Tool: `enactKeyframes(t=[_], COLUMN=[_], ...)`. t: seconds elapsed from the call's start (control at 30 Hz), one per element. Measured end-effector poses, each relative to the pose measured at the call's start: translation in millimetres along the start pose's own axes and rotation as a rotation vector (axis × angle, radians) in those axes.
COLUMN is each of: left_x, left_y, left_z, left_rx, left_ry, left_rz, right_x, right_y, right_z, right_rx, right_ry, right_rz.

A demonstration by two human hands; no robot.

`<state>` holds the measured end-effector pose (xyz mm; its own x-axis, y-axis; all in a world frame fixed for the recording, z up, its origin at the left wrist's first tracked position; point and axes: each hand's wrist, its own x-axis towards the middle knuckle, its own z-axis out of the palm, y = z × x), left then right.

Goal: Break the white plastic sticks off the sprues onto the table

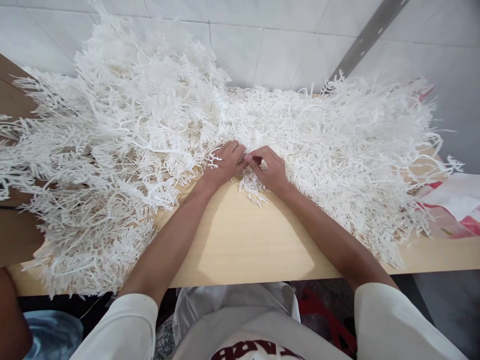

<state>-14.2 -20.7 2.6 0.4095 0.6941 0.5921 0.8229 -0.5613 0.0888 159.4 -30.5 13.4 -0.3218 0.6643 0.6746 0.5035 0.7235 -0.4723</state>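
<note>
My left hand (226, 161) is closed, with a thin white plastic branch curving out from it over its back. Close against its fingertips, my right hand (269, 167) is pinched, thumb and finger together. What the right fingers grip is too small and hidden to make out. A white branched plastic sprig (254, 189) pokes out below both hands onto the wooden table (253, 235). Around them lie heaps of white plastic foliage: a tall left heap (123, 125) and a lower right heap (348, 155).
At the right end lies a white and red plastic bag (455, 202). Brown cardboard (17, 232) stands at the left, partly behind foliage. Behind the table rises a tiled wall (258, 55) with a grey metal strip (369, 37). Another person's limb (11, 315) shows at lower left.
</note>
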Motion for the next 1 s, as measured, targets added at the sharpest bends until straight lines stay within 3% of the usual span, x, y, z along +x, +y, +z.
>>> enactKeyframes(t=[0.17,0.3,0.47,0.63,0.7,0.77,0.87,1.0], left_x=[-1.3,-1.4,-1.1,1.2,1.6,1.2,-0.2,-1.9], left_y=[-1.3,0.3,1.7,-6.7,-7.8,-6.6,-4.2,-3.8], left_z=[-1.3,-5.9,-6.0,-3.8,-6.0,-8.5,-8.7,-3.3], left_rx=[0.002,0.018,0.026,-0.02,-0.052,-0.061,-0.052,-0.045], left_ry=[-0.069,-0.103,-0.153,-0.019,-0.039,-0.095,-0.129,-0.14], left_rz=[0.063,0.087,0.071,-0.107,-0.092,-0.035,-0.005,0.025], right_x=[-3.1,-4.3,-7.5,-14.0,-13.5,-9.9,-2.0,3.4], right_y=[0.0,0.5,3.3,-7.9,-12.9,-15.0,-13.2,-8.2], right_z=[1.4,2.5,1.2,0.0,1.2,2.3,2.5,1.5], right_rx=[-0.01,-0.006,0.019,0.095,0.095,0.064,0.0,-0.025], right_ry=[-0.076,-0.064,-0.069,-0.059,-0.064,-0.047,0.003,-0.102], right_rz=[-0.062,-0.15,-0.158,-0.262,-0.289,-0.253,-0.071,0.119])
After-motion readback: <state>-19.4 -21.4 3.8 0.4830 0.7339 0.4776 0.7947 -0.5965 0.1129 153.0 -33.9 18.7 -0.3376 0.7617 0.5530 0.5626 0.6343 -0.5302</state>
